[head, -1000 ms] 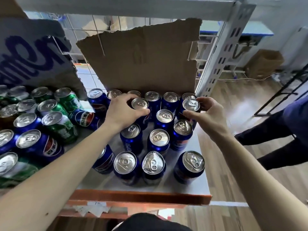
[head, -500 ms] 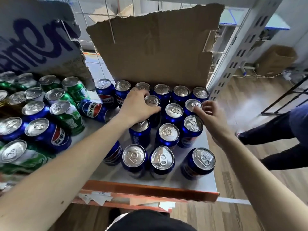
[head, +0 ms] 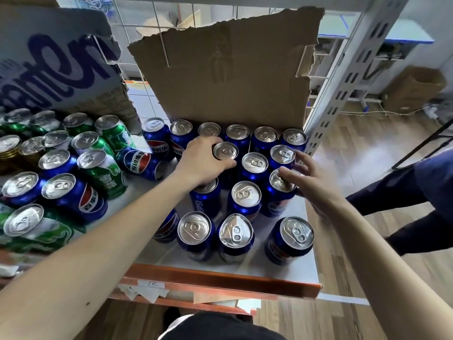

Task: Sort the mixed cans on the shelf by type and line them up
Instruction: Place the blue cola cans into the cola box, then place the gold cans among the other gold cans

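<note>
L hand (head: 201,160) grips blue can (head: 225,151).

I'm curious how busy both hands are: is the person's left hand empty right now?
No, the left hand is curled round the top of an upright blue aluminium can.

The right hand (head: 316,185) has let go of the blue can (head: 282,153) it gripped a second ago. Its fingers (head: 291,175), curled round that can before, now spread straight, and the hand has drawn back toward the person, fingertips over the third-row can (head: 275,202). The released blue can stands upright, ending the second row.
</note>
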Available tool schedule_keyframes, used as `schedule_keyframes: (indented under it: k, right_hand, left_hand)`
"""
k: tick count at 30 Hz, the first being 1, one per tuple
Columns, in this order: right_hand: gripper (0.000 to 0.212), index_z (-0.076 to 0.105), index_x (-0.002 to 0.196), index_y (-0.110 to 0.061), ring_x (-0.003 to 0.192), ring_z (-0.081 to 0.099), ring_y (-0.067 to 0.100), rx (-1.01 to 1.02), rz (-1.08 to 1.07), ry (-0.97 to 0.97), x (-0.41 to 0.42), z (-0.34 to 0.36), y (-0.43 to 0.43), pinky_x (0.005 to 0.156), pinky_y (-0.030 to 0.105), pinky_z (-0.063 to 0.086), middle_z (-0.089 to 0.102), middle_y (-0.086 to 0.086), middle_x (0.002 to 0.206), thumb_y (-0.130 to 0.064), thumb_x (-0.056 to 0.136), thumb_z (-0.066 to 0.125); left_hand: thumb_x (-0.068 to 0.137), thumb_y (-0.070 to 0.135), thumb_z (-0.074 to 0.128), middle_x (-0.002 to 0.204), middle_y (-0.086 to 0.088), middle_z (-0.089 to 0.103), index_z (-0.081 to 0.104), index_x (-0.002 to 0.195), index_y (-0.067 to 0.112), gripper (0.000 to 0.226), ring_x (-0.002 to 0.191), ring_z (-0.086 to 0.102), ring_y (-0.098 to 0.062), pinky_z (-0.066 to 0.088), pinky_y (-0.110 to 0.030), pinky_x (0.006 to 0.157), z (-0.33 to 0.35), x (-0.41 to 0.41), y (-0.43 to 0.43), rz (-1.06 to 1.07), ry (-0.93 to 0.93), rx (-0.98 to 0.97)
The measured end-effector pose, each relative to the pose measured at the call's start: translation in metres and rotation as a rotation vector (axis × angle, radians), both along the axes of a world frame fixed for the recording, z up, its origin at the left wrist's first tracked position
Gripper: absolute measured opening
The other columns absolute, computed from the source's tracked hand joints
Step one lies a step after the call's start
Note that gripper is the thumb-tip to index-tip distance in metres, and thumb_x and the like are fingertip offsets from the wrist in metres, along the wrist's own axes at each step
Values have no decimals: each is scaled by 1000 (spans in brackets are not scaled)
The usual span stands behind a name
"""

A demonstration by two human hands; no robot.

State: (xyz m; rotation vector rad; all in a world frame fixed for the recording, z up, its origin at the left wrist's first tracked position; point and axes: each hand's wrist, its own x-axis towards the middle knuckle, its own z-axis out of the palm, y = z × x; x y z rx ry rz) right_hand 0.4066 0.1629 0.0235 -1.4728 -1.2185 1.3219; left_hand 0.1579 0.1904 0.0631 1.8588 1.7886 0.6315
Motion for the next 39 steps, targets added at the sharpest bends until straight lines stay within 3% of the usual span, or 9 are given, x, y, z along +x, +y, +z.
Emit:
schedule_keyframes:
  k: [3, 7, 12, 16, 19, 24, 29, 34, 39]
  right_hand:
    - [84, 44, 143, -31, 116, 62, 18, -2, 12, 27, 1, -4, 2, 85, 33, 54, 61, 1, 130, -41, 67, 78]
    - [91, 44, 143, -33, 119, 61, 19, -8, 14, 31, 2, -3, 1, 92, 39, 54, 60, 2, 133, -48, 62, 82]
    - [73, 35, 149, -34, 122, 56, 16, -5, 83, -57, 2, 7, -5, 88, 34, 53, 52, 1, 143, -39, 86, 72]
    - [69, 41, 149, -26, 126, 53, 18, 63, 77, -250, 8, 26, -11, 107, 44, 44, 51, 2, 146, -48, 88, 64]
    - [69, 44, 147, -24, 126, 55, 16, 208, 111, -459, 3, 47, -15, 105, 34, 43, 54, 1, 143, -52, 88, 64]
    - [64, 42, 148, -23, 131, 48, 16, 427, 247, -796, -34, 80, -14, 94, 19, 30, 50, -1, 147, -48, 91, 60]
    - [76, 40, 149, -23, 144, 33, 15, 506, 407, -796, -85, 86, -9, 118, 32, 27, 38, -2, 156, -64, 86, 51]
    - [73, 32, 152, -32, 146, 25, 15, 521, 522, -825, -145, 88, -21, 117, 35, 27, 28, -10, 159, -62, 89, 51]
    - [70, 39, 150, -28, 145, 31, 15, 606, 532, -804, -220, 98, -39, 117, 36, 30, 34, -7, 157, -53, 88, 60]
  left_hand:
    - [79, 35, 82, 128, -7, 62, 64, 126, 16, 54, 122, 54, -25, 41, -30, 98, -3, 3, 0, -13, 10, 5]
    - [80, 43, 79, 129, -9, 58, 60, 128, 19, 57, 123, 51, -27, 43, -44, 104, -8, 4, 2, -33, 71, 4]
    - [82, 44, 77, 133, -7, 55, 57, 130, 19, 58, 126, 49, -25, 38, -32, 98, -3, -1, 1, -73, 86, -14]
    - [85, 44, 72, 125, -5, 61, 60, 125, 14, 51, 117, 54, -22, 39, -28, 89, 5, -6, -1, -110, 123, -25]
    - [88, 53, 66, 140, -6, 51, 49, 142, 17, 67, 127, 50, -25, 43, -39, 104, 16, -17, -10, -97, 202, -1]
    - [92, 56, 55, 148, 0, 42, 40, 148, 25, 66, 132, 46, -23, 43, -45, 106, 42, -42, -34, -45, 326, 115]
    - [93, 53, 55, 144, -1, 44, 46, 144, 25, 59, 124, 51, -26, 48, -44, 97, 51, -77, -66, -3, 434, 172]
    - [88, 61, 43, 140, -2, 47, 51, 139, 21, 66, 121, 52, -27, 47, -47, 99, 55, -134, -95, 60, 452, 206]
    - [92, 58, 48, 138, -2, 47, 52, 136, 22, 57, 120, 51, -27, 49, -44, 94, 53, -206, -126, 103, 481, 232]
